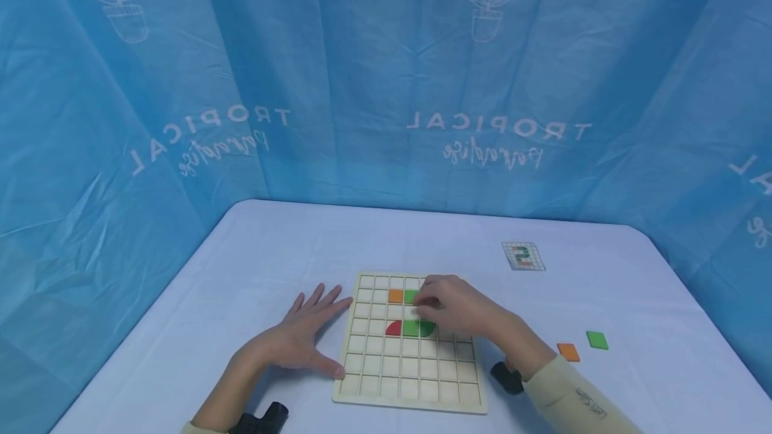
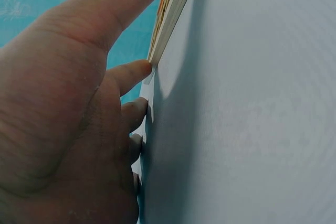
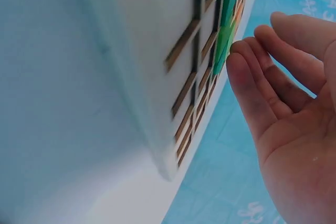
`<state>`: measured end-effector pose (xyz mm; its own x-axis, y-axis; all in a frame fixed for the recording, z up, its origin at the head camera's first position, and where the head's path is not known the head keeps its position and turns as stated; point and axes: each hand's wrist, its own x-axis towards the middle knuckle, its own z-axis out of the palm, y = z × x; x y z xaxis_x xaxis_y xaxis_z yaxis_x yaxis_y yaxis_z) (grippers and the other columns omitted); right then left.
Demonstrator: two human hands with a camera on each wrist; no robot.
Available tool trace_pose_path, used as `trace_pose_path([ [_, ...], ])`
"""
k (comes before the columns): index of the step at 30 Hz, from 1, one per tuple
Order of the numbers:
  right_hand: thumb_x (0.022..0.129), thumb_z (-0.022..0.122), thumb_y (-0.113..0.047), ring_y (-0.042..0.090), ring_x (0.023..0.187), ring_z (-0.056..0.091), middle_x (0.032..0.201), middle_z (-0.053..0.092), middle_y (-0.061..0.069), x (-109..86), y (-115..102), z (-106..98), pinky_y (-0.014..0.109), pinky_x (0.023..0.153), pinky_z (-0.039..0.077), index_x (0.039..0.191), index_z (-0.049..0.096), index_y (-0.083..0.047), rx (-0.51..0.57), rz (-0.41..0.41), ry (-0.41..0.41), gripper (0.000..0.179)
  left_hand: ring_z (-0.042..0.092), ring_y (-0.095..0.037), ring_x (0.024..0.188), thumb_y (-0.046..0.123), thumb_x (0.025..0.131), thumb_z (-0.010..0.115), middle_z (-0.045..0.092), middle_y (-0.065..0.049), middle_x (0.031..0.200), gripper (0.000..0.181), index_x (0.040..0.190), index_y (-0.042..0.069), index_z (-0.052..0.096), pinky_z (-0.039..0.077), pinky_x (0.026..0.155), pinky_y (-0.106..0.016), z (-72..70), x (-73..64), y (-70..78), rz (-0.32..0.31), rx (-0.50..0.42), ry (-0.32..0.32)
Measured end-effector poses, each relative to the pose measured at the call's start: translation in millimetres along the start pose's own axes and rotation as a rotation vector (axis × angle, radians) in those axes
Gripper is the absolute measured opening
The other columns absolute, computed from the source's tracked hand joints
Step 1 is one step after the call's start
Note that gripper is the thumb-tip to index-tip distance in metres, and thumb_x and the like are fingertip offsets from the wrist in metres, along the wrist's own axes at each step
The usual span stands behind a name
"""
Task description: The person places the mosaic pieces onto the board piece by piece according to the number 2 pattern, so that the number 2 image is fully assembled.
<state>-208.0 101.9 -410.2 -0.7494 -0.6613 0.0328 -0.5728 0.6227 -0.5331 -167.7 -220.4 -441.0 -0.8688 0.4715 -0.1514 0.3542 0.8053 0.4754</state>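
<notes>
A pale square grid board (image 1: 410, 390) lies on the white table. In its cells are an orange tile (image 1: 395, 296), a green tile (image 1: 409, 297), a red rounded piece (image 1: 394, 329), another green tile (image 1: 411, 328) and a dark green rounded piece (image 1: 427, 329). My left hand (image 1: 298, 333) is spread at the board's left side, thumb and index finger touching its edge. Over the upper middle of the board hovers my right hand (image 1: 458, 303), fingers loosely bent beside the green pieces (image 3: 226, 40). Between its fingertips no piece shows. Part of the grid is hidden beneath it.
Right of the board lie a loose orange tile (image 1: 568, 352) and a loose green tile (image 1: 597, 340). A small pattern card (image 1: 523, 256) is farther back on the table (image 1: 289, 233). Blue printed curtains (image 1: 374, 72) hang behind the table and along its sides.
</notes>
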Motion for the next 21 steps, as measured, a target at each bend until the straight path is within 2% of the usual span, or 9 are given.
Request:
trace_pose_path([
  [16,0.089,0.069,-0.025,0.000,0.081,0.055,0.092,0.058,-0.016,-31.6,20.0,-15.0,0.024,0.072,0.052,0.108,0.074,-0.016,-0.029,0.100,0.087,0.021,-0.005,-0.029,0.145,0.077,0.053,0.074,0.011,-0.002,0.160,0.121,0.153,0.026,0.029,-0.005,0.112,-0.055,-0.7,-1.5,1.7,-0.006,-0.009,0.006],
  [21,0.087,0.072,-0.021,0.004,0.084,0.058,0.095,0.062,-0.011,-45.3,29.2,-19.9,0.027,0.074,0.053,0.108,0.073,-0.016,-0.035,0.123,0.126,0.022,-0.005,-0.029,0.145,0.078,0.053,0.074,0.012,-0.002,0.160,0.121,0.153,0.027,0.029,-0.005,0.113,-0.055,-0.2,-0.9,2.0,-0.012,-0.005,0.006],
])
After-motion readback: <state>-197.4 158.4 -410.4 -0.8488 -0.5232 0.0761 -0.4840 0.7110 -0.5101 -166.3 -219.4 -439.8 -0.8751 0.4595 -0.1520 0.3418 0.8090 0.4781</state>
